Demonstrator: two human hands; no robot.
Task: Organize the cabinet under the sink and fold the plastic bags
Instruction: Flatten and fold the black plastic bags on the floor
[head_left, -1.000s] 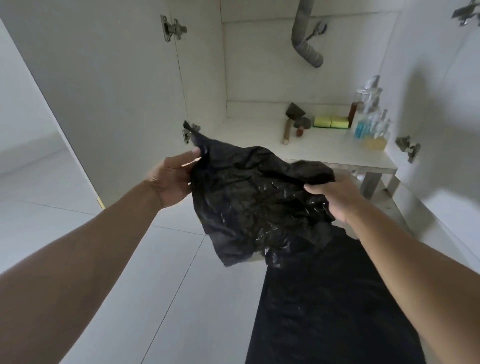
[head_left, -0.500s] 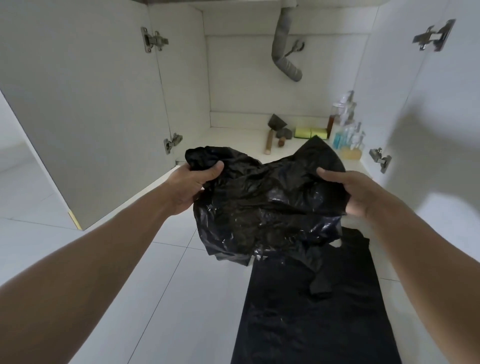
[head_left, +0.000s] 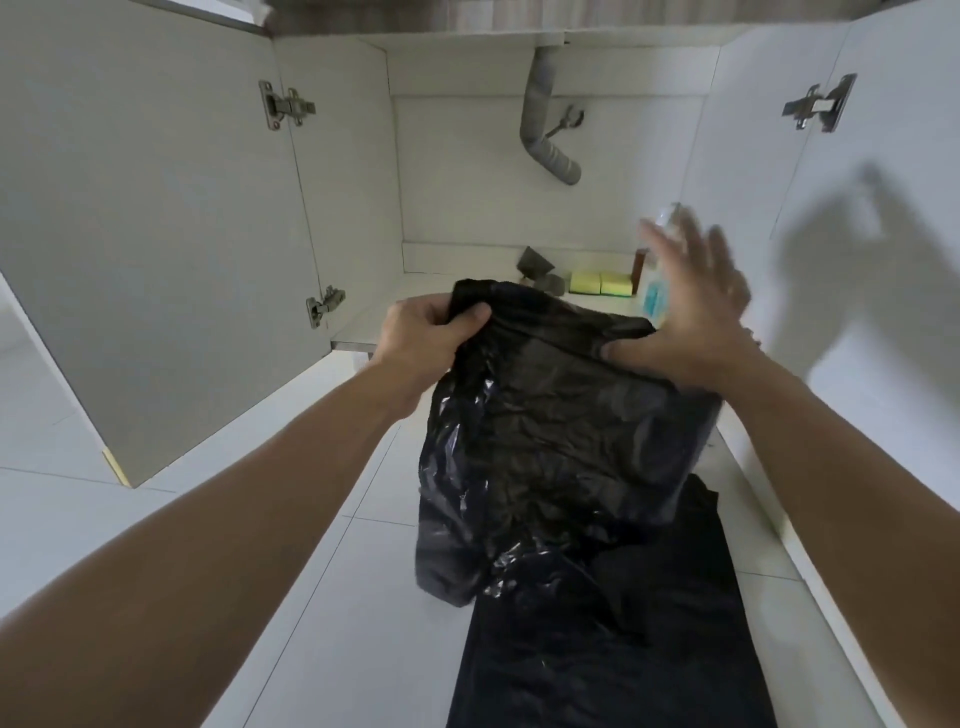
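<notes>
Fingers (head_left: 470, 318) of left hand (head_left: 423, 338) curled round top corner of crumpled black plastic bag (head_left: 550, 441), held above flattened black bag on floor (head_left: 649, 623). Right hand (head_left: 685, 322) spread, blurred, thumb on bag's other corner. Likely slip: thin film sliding from that loose thumb, bag collapsing sideways.

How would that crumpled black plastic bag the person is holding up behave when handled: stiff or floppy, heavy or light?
Probably very floppy: the crumpled black plastic bag sags in loose wrinkles below the left hand gripping its top corner. Likely light, since that grip and the right hand at its edge carry it. Its glossy sheen suggests it may be slippery.
</notes>
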